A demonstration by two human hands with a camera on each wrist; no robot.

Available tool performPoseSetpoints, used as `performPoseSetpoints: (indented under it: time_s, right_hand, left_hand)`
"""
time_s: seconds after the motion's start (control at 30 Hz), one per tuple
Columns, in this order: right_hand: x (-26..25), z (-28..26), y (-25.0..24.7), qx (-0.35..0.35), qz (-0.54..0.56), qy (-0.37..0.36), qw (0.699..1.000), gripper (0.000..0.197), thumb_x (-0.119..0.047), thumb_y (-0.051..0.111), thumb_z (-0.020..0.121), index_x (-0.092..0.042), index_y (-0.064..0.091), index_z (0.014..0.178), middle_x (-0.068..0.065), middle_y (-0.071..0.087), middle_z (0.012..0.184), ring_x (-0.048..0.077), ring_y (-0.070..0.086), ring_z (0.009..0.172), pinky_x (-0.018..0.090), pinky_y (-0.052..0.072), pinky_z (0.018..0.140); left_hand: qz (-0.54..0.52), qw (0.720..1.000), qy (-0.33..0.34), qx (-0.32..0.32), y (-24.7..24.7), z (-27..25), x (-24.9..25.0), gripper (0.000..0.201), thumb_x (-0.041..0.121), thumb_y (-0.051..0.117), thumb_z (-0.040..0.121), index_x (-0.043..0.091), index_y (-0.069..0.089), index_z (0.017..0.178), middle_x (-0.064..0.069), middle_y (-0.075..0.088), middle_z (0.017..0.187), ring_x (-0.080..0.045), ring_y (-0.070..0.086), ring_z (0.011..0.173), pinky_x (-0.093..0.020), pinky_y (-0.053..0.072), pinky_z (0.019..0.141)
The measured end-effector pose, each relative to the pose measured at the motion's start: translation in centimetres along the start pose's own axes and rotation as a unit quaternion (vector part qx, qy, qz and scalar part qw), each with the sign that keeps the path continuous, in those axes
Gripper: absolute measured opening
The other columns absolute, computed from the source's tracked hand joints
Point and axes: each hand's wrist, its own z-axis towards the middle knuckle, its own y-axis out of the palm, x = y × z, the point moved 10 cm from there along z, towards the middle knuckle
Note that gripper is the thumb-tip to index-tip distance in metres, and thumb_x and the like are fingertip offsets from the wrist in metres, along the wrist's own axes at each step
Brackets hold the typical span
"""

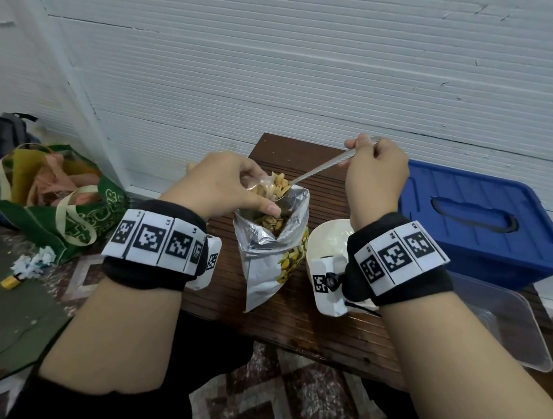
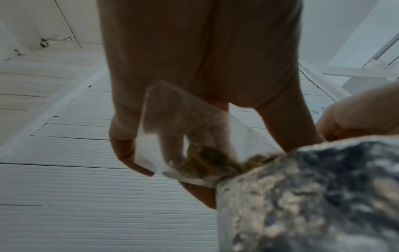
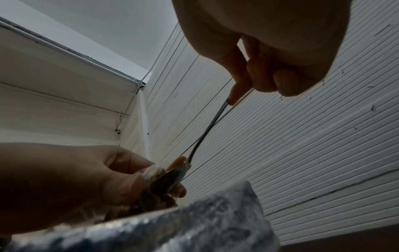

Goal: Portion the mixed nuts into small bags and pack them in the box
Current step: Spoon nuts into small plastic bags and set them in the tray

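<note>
Clear small bag (image 1: 259,189), pinched open in left hand (image 1: 220,184) directly above foil nut pouch (image 1: 272,238) on brown slatted table (image 1: 314,326). Metal spoon (image 1: 315,173), heaped with mixed nuts (image 1: 279,185), gripped at handle end by right hand (image 1: 374,179); bowl at bag mouth. Best tipped slowly, mouth kept wide over pouch to catch spills. Blue lidded box (image 1: 479,220) far right, well apart.

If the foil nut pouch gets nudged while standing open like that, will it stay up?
Probably tippy: the foil pouch stands tall and leaning on the wooden table, unheld. Its crumpled walls look floppy. Nuts near the mouth would likely spill.
</note>
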Motion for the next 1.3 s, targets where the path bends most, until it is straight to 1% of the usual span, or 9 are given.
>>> performPoseSetpoints:
  time_s: [0.2,0.43,0.53,0.6,0.7,0.8,1.03,1.17,1.3]
  right_hand:
    - [-0.2,-0.1,0.7,-0.013,-0.011,-0.001,1.000,0.028,-0.023,0.045,0.099,-0.019,0.065,0.080,0.008,0.070,0.086,0.003,0.055,0.067,0.004,0.039,0.054]
    - [-0.7,-0.6,1.6,-0.038,-0.016,-0.020,0.999,0.027,-0.024,0.045,0.099,-0.017,0.067,0.085,-0.001,0.066,0.074,-0.003,0.050,0.056,0.003,0.037,0.053]
    - [-1.4,-1.1,2.1,-0.059,-0.007,-0.048,0.997,0.026,-0.024,0.045,0.100,-0.019,0.067,0.086,-0.007,0.063,0.068,-0.013,0.053,0.057,0.002,0.038,0.059]
    - [-2.1,-1.3,1.9,-0.062,0.023,-0.083,0.994,0.025,-0.024,0.046,0.099,-0.023,0.065,0.084,-0.007,0.063,0.068,-0.006,0.058,0.066,0.009,0.042,0.069]
    - [-3.8,-1.7,1.0,-0.050,0.071,-0.162,0.983,0.023,-0.021,0.046,0.099,-0.025,0.062,0.083,-0.005,0.065,0.080,0.013,0.060,0.076,0.029,0.048,0.074]
    - [-4.4,-1.4,-0.8,-0.006,0.119,-0.190,0.975,0.022,-0.017,0.044,0.100,-0.019,0.061,0.085,-0.004,0.063,0.083,0.010,0.058,0.074,0.025,0.048,0.070]
    - [-2.3,-1.1,-2.8,0.088,0.115,-0.137,0.980,0.026,-0.017,0.043,0.101,-0.024,0.057,0.081,-0.017,0.058,0.068,-0.005,0.053,0.060,0.013,0.044,0.064]
    - [-0.9,-1.6,-0.8,0.015,0.045,-0.124,0.991,0.024,-0.019,0.044,0.101,-0.018,0.060,0.084,-0.010,0.057,0.070,-0.003,0.052,0.062,0.007,0.039,0.059]
    - [-1.2,-3.6,2.5,-0.082,-0.042,-0.209,0.974,0.021,-0.019,0.046,0.098,-0.014,0.065,0.089,-0.007,0.063,0.079,0.004,0.056,0.071,0.010,0.040,0.065]
  left_hand:
    - [0.017,1.000,-0.001,0.012,0.3,0.2,0.6,0.071,0.076,0.062,0.030,0.041,0.061,0.091,0.013,0.065,0.100,-0.015,0.055,0.108,-0.046,0.039,0.101]
    - [0.015,1.000,0.013,0.023,0.6,0.4,0.9,0.065,0.078,0.060,0.034,0.038,0.061,0.086,0.013,0.064,0.095,-0.016,0.056,0.102,-0.047,0.042,0.098]
    - [0.003,0.999,0.024,0.032,0.8,0.5,1.2,0.062,0.076,0.061,0.039,0.036,0.065,0.085,0.013,0.065,0.096,-0.015,0.056,0.103,-0.046,0.040,0.100]
    - [-0.015,0.999,0.028,0.041,0.7,0.6,1.1,0.050,0.070,0.068,0.049,0.035,0.065,0.084,0.012,0.065,0.099,-0.013,0.056,0.103,-0.042,0.041,0.098]
    - [-0.041,0.997,0.039,0.062,-0.1,0.9,0.8,0.045,0.057,0.071,0.067,0.023,0.065,0.096,0.009,0.064,0.100,-0.007,0.054,0.089,-0.019,0.042,0.071]
    - [-0.050,0.994,0.031,0.094,-1.2,1.0,0.0,0.034,0.051,0.068,0.076,0.021,0.062,0.090,0.011,0.056,0.080,-0.001,0.050,0.071,-0.007,0.037,0.048]
    - [-0.079,0.988,0.013,0.132,-3.4,1.0,-2.1,0.037,0.053,0.071,0.072,0.019,0.070,0.086,0.018,0.063,0.082,-0.001,0.056,0.082,-0.016,0.037,0.061]
    - [-0.097,0.987,0.022,0.124,-3.5,0.9,-1.9,0.030,0.050,0.073,0.072,0.021,0.067,0.080,0.014,0.067,0.085,0.002,0.059,0.081,-0.011,0.042,0.056]
    - [-0.179,0.977,0.037,0.107,-3.0,0.7,-1.3,0.039,0.046,0.074,0.067,0.015,0.070,0.091,0.014,0.069,0.082,0.004,0.062,0.070,-0.007,0.047,0.052]
